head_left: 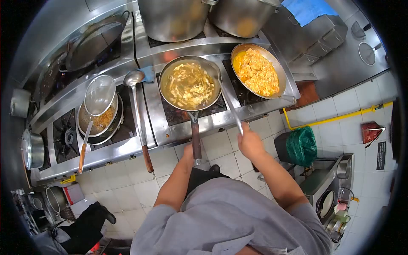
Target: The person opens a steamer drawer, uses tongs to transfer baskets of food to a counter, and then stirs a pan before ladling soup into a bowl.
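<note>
My right hand point(250, 144) is closed around the handle of a long metal ladle point(230, 103). Its head leans at the right side of a frying pan point(161, 91), seen nearly edge-on. Pale strips of food point(190, 85) lie in yellowish liquid inside this pan, which sits on a burner. A dark brown pan handle point(196, 138) points toward me. Just left of that handle is my left hand point(187, 154), low at the stove's front edge, with its fingers mostly hidden.
At right, another pan point(234, 51) holds orange-yellow food. Left are a second ladle point(137, 112) and a strainer point(100, 94) over a pan of brown bits. Large pots point(172, 19) stand behind. A green-lined bin point(302, 146) is right; a person's dark-clad leg point(85, 227) shows lower left.
</note>
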`<state>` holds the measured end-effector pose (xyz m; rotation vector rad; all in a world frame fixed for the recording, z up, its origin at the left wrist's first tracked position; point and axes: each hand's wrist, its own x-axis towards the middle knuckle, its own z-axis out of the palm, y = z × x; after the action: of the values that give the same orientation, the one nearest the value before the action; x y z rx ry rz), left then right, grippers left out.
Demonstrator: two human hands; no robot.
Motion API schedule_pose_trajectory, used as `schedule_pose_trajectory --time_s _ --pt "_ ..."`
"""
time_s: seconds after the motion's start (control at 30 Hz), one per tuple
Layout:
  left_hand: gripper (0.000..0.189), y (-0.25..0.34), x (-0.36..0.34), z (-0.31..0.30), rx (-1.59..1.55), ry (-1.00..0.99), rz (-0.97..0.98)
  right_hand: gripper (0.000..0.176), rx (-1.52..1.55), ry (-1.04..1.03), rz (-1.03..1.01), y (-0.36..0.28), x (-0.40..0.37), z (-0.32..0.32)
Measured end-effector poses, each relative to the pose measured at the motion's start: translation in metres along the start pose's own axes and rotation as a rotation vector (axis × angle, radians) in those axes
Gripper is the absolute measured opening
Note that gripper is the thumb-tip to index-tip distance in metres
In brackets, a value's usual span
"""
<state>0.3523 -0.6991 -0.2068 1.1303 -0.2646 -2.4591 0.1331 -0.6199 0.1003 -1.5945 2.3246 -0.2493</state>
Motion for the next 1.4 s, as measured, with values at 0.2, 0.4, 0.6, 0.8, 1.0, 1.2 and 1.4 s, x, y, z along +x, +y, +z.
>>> schedule_pose_trajectory --time_s 0.2,0.4,0.6,0.8,1.0,1.2,1.4 --pt "0.046 0.11 -0.194 0.171 -0.221 -0.093 0.015 0.038 1.004 -0.661 0.315 -0.067 -0.003 -0.051" --pt "0.037 0.101 -0.178 0.154 0.069 -0.088 0.1 0.026 1.101 -0.504 0.239 -0.053 0.044 0.005" --pt "0.036 0.099 -0.179 0.157 0.078 -0.023 0.157 0.024 1.165 -0.565 0.317 -0.077 -0.01 -0.002" --pt "0.036 0.098 -0.176 0.156 0.107 -0.017 0.148 0.026 1.05 -0.594 0.169 -0.02 0.054 0.02" --pt "0.035 0.098 -0.174 0.155 0.097 -0.036 0.152 0.031 0.593 -0.29 0.127 -0.047 0.016 0.026" --pt "0.033 0.096 -0.174 0.157 0.107 0.004 0.145 0.026 1.752 -0.887 0.436 -0.042 0.014 -0.051" --pt "0.033 0.092 -0.174 0.15 0.117 0.021 0.176 0.035 1.2 -0.627 0.079 -0.04 -0.018 -0.059"
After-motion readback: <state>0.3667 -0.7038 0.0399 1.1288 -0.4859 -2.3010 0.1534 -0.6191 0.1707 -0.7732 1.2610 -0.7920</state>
